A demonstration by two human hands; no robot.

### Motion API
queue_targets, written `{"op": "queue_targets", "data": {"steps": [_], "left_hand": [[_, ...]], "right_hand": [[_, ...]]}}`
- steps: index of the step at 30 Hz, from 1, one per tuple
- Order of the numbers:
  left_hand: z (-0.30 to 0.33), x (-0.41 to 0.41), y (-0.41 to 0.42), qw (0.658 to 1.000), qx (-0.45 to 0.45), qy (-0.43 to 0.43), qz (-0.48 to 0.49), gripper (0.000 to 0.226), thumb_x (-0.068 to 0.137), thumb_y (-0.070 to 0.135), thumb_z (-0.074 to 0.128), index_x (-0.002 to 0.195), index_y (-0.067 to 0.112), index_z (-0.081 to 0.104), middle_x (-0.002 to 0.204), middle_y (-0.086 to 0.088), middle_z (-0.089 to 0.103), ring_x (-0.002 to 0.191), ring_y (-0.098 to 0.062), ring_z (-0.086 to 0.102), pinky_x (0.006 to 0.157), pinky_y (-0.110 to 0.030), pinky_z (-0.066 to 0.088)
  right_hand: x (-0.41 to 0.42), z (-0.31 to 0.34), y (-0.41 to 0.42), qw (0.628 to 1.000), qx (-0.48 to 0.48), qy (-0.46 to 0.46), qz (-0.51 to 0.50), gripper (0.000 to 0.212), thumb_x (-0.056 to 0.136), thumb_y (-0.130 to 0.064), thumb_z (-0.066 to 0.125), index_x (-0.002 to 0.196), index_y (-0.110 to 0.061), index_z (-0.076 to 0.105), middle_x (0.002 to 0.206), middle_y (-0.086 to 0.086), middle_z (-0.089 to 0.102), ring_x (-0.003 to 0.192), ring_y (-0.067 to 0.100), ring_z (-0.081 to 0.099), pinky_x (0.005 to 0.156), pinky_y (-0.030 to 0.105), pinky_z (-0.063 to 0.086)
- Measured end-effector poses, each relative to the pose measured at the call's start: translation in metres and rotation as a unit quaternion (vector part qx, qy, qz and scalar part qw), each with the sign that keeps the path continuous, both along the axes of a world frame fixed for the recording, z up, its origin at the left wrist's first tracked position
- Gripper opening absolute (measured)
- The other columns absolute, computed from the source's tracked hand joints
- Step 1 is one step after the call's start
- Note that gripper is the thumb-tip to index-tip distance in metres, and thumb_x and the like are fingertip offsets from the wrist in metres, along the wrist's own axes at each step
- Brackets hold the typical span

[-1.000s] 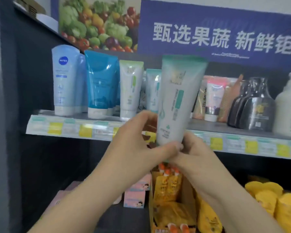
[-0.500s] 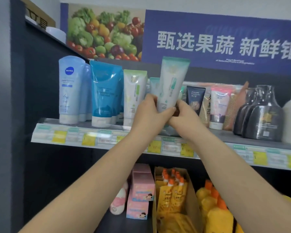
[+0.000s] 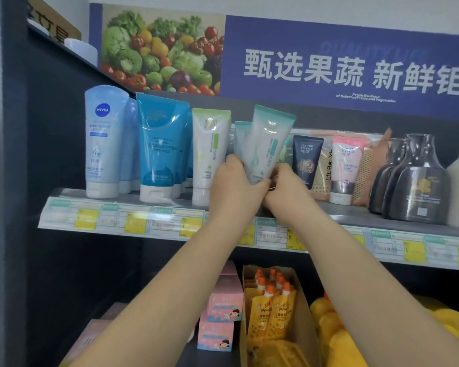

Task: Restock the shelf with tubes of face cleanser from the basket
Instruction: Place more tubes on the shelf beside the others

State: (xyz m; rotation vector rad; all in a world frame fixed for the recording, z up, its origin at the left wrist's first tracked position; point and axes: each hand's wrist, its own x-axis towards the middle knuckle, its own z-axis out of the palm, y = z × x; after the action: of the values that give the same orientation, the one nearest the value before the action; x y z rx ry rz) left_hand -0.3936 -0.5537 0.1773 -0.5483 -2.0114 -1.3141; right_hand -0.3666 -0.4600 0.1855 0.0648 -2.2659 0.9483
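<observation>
A blue banner [image 3: 329, 72] is hanging across the top; dark bottles [image 3: 414, 181] are standing at right; orange pouches [image 3: 272, 311] are sitting bottom centre.

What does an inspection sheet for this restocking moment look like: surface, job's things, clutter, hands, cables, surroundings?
Surface: shelf with price labels along its front edge.
Job's things: teal-topped cleanser tube held tilted, cap end down, in front of a matching tube; basket not in view.
Clutter: Nivea tube, blue tubes, green-striped tube, navy tube, pink tube, dark bottles.
Hands: left hand and right hand both grip the tube's lower end.
Cables: nothing seen.
Surroundings: vegetable banner above; pink boxes and orange pouches below.
</observation>
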Motion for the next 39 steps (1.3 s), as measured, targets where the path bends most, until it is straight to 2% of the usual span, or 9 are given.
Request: {"op": "queue_targets", "data": {"steps": [3,7,10,17,23,30,34,37,39], "left_hand": [[-0.001,-0.001,0.002,1.0,-0.017,0.004,0.022,0.036,0.08,0.033,0.067,0.103,0.01,0.051,0.101,-0.005,0.059,0.091,-0.021,0.057,0.071,-0.033,0.05],[-0.001,-0.001,0.003,0.998,-0.047,0.007,0.046,0.033,0.086,0.032,0.062,0.105,0.007,0.052,0.104,-0.008,0.058,0.094,-0.023,0.056,0.072,-0.033,0.048],[0.0,0.001,0.004,0.996,-0.065,-0.01,0.058,0.034,0.088,0.031,0.059,0.108,0.004,0.051,0.108,-0.011,0.057,0.096,-0.026,0.056,0.074,-0.035,0.047],[0.003,0.001,0.006,0.995,-0.071,-0.036,0.067,0.037,0.087,0.029,0.059,0.112,0.003,0.048,0.11,-0.012,0.057,0.097,-0.028,0.057,0.075,-0.036,0.049],[0.001,0.0,0.007,0.994,-0.071,-0.031,0.083,0.035,0.087,0.027,0.058,0.111,0.004,0.05,0.109,-0.012,0.057,0.097,-0.026,0.057,0.07,-0.031,0.044],[0.0,0.001,0.009,0.993,-0.07,-0.024,0.092,0.032,0.088,0.024,0.057,0.111,0.004,0.051,0.11,-0.012,0.056,0.097,-0.026,0.056,0.068,-0.029,0.041],[-0.002,0.003,0.009,0.991,-0.081,-0.01,0.104,0.033,0.09,0.024,0.054,0.115,0.003,0.049,0.111,-0.011,0.056,0.098,-0.025,0.056,0.07,-0.029,0.04],[-0.002,0.008,0.009,0.989,-0.1,0.007,0.109,0.036,0.093,0.026,0.049,0.12,0.002,0.046,0.114,-0.012,0.055,0.099,-0.025,0.056,0.073,-0.03,0.043],[-0.001,0.013,0.007,0.989,-0.113,0.012,0.099,0.04,0.094,0.026,0.046,0.125,0.0,0.044,0.117,-0.014,0.054,0.102,-0.027,0.056,0.078,-0.034,0.046]], "right_hand": [[-0.002,-0.001,0.0,1.0,0.022,-0.002,-0.013,0.027,0.086,-0.009,0.058,0.108,-0.015,0.043,0.099,0.0,0.055,0.092,0.019,0.054,0.073,0.028,0.041],[-0.003,-0.004,-0.001,0.999,0.043,0.01,-0.027,0.019,0.089,-0.011,0.055,0.104,-0.017,0.045,0.095,0.001,0.057,0.089,0.021,0.055,0.071,0.028,0.041],[-0.004,-0.005,-0.002,0.997,0.06,0.016,-0.037,0.023,0.089,-0.01,0.053,0.111,-0.015,0.053,0.094,0.002,0.06,0.088,0.022,0.056,0.072,0.028,0.042],[-0.009,-0.004,-0.001,0.997,0.059,0.011,-0.047,0.028,0.084,-0.002,0.052,0.106,-0.015,0.064,0.094,0.005,0.069,0.089,0.023,0.061,0.075,0.028,0.049],[-0.009,-0.006,0.0,0.995,0.067,0.027,-0.063,0.027,0.085,-0.003,0.051,0.106,-0.014,0.063,0.096,0.006,0.068,0.088,0.022,0.059,0.068,0.025,0.042],[-0.006,-0.004,-0.001,0.995,0.076,0.018,-0.063,0.031,0.086,-0.002,0.048,0.112,-0.015,0.061,0.098,0.009,0.067,0.092,0.026,0.059,0.072,0.027,0.044],[0.002,-0.005,-0.004,0.996,0.063,0.018,-0.062,0.037,0.089,-0.001,0.047,0.123,-0.013,0.054,0.101,0.006,0.063,0.089,0.019,0.054,0.073,0.024,0.04],[0.008,-0.009,-0.011,0.994,0.041,0.076,-0.061,0.035,0.091,-0.005,0.047,0.124,-0.016,0.051,0.105,0.005,0.062,0.092,0.019,0.058,0.08,0.031,0.048],[0.011,-0.012,-0.015,0.988,0.052,0.128,-0.071,0.034,0.092,-0.008,0.046,0.125,-0.017,0.051,0.116,0.005,0.06,0.103,0.02,0.056,0.087,0.031,0.045]]}}
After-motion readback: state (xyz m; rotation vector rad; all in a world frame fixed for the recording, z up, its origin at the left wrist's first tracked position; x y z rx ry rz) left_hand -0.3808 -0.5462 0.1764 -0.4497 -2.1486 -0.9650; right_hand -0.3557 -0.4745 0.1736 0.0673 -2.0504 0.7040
